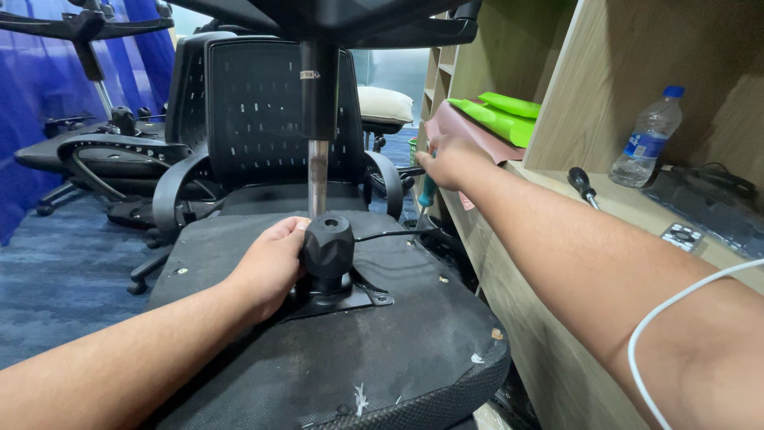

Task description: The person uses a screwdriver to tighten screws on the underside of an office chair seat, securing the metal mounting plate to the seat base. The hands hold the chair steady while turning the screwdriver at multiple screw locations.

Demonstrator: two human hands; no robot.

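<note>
An upturned black office chair seat [382, 358] lies in front of me, underside up, with its metal mechanism plate [350, 299] in the middle. A gas cylinder [317, 179] rises from a black knob-like collar [328, 247] on that plate. My left hand [270, 267] is wrapped around the collar's left side. My right hand [446, 159] reaches out to the edge of the wooden shelf unit and is closed on a teal-handled tool [428, 191], whose tip is hidden.
A black mesh-back chair [255, 119] stands right behind the seat, with more chair parts [95, 151] on the blue carpet to the left. The wooden shelf [629, 207] on the right holds a water bottle [646, 137], a screwdriver [581, 185], green sheets [497, 115] and a dark device [708, 203].
</note>
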